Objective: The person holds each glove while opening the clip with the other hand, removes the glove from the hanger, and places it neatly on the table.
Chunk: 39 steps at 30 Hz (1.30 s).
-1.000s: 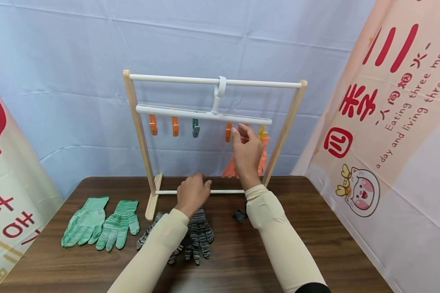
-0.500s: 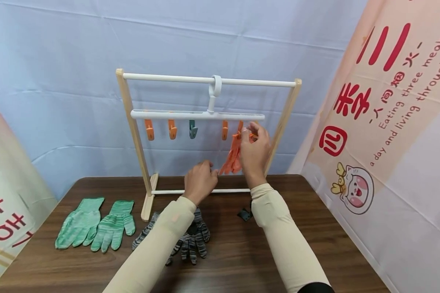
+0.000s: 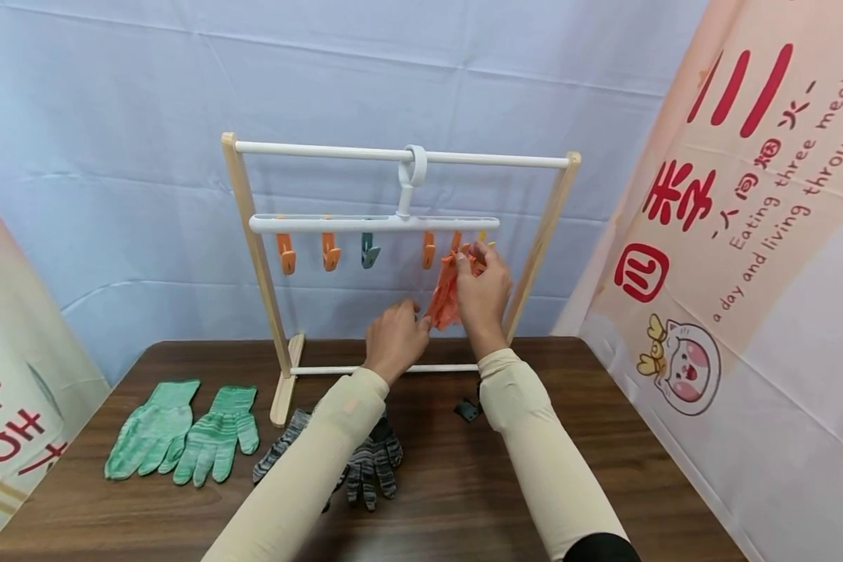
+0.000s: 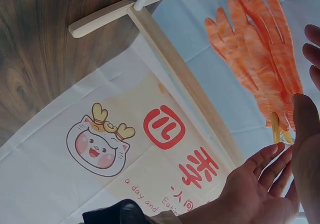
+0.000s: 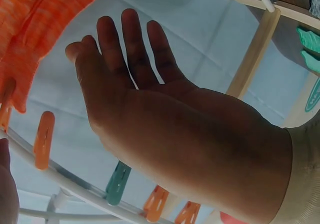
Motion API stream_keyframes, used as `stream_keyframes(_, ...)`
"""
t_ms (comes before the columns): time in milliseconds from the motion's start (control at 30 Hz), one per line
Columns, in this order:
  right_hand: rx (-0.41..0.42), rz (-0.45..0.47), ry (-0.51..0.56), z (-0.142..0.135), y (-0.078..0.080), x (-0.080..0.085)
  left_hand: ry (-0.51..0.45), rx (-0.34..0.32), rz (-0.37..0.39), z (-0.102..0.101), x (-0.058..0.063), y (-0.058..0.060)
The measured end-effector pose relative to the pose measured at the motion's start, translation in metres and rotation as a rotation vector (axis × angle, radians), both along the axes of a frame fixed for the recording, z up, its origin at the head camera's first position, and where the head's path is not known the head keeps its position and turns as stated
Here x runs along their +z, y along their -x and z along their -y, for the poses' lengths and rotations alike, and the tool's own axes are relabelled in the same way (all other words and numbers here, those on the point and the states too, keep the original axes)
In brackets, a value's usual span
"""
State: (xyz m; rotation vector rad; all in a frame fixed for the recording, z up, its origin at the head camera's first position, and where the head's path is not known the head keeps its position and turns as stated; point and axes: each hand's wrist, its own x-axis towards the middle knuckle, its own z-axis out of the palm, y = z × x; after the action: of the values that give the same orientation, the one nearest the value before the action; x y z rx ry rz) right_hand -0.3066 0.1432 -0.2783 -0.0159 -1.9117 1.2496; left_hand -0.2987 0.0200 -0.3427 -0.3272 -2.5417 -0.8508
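Orange knit gloves [image 3: 446, 295], seemingly two overlapping, hang fingers down from clips on the right half of the white hanger. Their spread fingers show in the left wrist view, where a yellow clip [image 4: 276, 126] bites one cuff. My right hand [image 3: 483, 295] is at the cuffs; its fingertips touch or nearly touch the yellow clip, and the thumb is near an orange clip [image 5: 6, 111]. Whether it pinches anything is hidden. My left hand [image 3: 396, 337] is just left of the glove fingers. In the right wrist view its fingers are loosely extended, apart from the orange fabric.
The white hanger [image 3: 337, 225] hangs from a wood-framed rack [image 3: 256, 234]. Orange clips [image 3: 330, 254] and a dark green clip [image 3: 369, 251] hang along it. Green gloves [image 3: 218, 433] and grey striped gloves [image 3: 375, 464] lie on the table [image 3: 590, 460]. A small dark object [image 3: 467, 410] lies right.
The hanger's right end has swung, with the orange gloves turning from spread out to narrow. My left hand has moved right and up towards them; my right hand stays near the clips.
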Motion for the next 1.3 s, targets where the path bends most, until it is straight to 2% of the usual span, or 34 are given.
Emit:
stream_keyframes(200,-0.007,-0.004,0.007,0.003,0.004,-0.002,0.008,-0.006,0.008,0.001,0.0,0.005)
stream_keyframes(467,-0.002,-0.023,0.013,0.005,0.007,-0.002,-0.014,-0.02,-0.016,-0.001,0.006,0.012)
stream_keyframes(700,0.014,-0.009,-0.001,0.004,0.006,-0.003,-0.008,0.024,-0.057,0.0,0.01,0.014)
stream_keyframes(967,-0.019,-0.02,-0.025,0.003,0.005,-0.004,-0.031,0.0,-0.076,-0.002,0.01,0.018)
stream_keyframes(1300,-0.053,0.014,-0.01,0.004,0.0,-0.005,-0.061,-0.035,-0.059,-0.006,0.01,0.024)
